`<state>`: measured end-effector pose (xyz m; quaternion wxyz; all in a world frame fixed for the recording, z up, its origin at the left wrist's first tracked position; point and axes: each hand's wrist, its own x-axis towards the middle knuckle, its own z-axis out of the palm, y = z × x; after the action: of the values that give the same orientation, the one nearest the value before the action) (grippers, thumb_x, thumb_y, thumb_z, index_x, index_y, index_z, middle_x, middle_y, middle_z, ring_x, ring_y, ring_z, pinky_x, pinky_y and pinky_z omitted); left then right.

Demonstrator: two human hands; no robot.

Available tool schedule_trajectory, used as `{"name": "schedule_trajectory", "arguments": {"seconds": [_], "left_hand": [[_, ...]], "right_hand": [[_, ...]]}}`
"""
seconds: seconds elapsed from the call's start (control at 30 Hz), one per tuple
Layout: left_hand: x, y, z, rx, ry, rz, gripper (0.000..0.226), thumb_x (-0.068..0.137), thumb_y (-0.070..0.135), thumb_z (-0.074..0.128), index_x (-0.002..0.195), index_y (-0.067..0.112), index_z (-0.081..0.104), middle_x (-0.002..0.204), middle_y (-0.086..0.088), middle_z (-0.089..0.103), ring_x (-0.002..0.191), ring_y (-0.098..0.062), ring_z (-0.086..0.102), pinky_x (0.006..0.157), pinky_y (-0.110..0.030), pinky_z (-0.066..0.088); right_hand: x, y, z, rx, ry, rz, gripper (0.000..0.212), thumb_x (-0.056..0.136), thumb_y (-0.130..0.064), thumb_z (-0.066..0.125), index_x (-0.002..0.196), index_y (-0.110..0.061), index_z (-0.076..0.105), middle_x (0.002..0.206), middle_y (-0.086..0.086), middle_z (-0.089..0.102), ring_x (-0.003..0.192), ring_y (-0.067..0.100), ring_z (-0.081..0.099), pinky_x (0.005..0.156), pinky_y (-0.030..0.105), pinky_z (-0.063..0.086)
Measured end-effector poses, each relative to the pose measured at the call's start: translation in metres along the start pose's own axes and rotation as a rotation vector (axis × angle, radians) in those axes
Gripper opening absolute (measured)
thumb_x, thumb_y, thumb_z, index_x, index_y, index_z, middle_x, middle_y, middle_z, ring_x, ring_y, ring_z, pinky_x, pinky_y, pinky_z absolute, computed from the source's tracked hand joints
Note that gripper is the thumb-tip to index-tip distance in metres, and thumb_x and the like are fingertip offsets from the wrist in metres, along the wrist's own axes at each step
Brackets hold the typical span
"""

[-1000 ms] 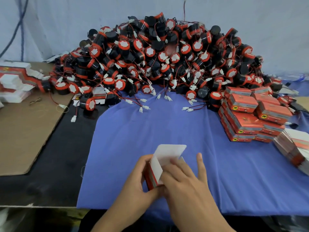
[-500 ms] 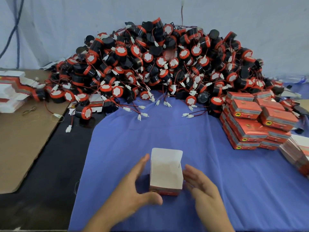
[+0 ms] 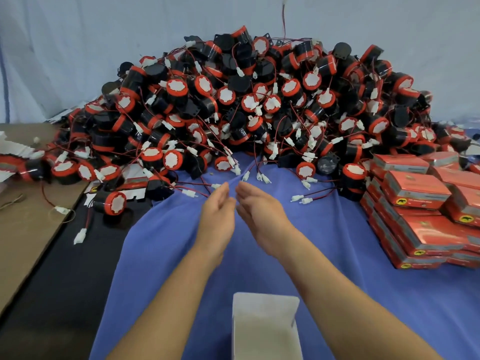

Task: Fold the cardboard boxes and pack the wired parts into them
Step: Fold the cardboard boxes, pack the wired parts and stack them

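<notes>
Down at the near edge of the blue cloth (image 3: 363, 294) our box (image 3: 265, 331) stands open and empty — packing is the step in hand, we reckon. Our left hand (image 3: 218, 213) and right hand (image 3: 259, 211) hover at the foot of the pile of wired parts (image 3: 246, 107), fingers loose, holding nothing; next, we must untangle one part.

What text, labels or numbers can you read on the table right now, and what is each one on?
No text can be read.
Packed red boxes: a yellow oval badge with a dark figure; the print beside it is too blurred.
Wired parts: white round stickers, no legible marks.
Open box: plain white inside, no print seen.
</notes>
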<state>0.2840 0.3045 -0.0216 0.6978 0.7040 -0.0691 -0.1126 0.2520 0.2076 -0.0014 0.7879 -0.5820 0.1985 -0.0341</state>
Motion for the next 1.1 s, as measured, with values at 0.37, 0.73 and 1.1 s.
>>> {"name": "schedule_trajectory", "arguments": {"seconds": [0.37,0.73,1.1], "left_hand": [[0.175,-0.010,0.020,0.302,0.246,0.012,0.012,0.089,0.003,0.057,0.087,0.014,0.060,0.100,-0.021,0.070,0.090,-0.036,0.066,0.079,-0.041,0.053],[0.125,0.004,0.002,0.356,0.140,0.178,0.043,0.077,0.007,0.084,0.117,0.014,0.068,0.114,-0.008,0.070,0.107,-0.021,0.068,0.094,-0.042,0.057],[-0.045,0.042,-0.004,0.393,-0.040,0.380,0.055,0.079,0.039,0.088,0.116,0.028,0.049,0.105,0.013,0.064,0.096,-0.002,0.063,0.080,-0.018,0.050]], "right_hand": [[0.179,-0.008,0.027,0.126,0.160,0.010,0.043,0.102,0.006,0.037,0.143,-0.001,0.045,0.115,0.023,0.061,0.103,0.033,0.059,0.085,0.041,0.050],[0.114,-0.012,0.005,-0.413,0.191,-0.193,0.042,0.088,-0.001,0.046,0.111,-0.022,0.075,0.089,-0.002,0.075,0.077,0.021,0.065,0.062,0.039,0.055],[-0.082,-0.039,-0.037,-0.450,0.100,-0.162,0.030,0.097,-0.001,0.052,0.100,-0.023,0.071,0.096,0.002,0.076,0.099,0.020,0.073,0.082,0.034,0.060]]}}
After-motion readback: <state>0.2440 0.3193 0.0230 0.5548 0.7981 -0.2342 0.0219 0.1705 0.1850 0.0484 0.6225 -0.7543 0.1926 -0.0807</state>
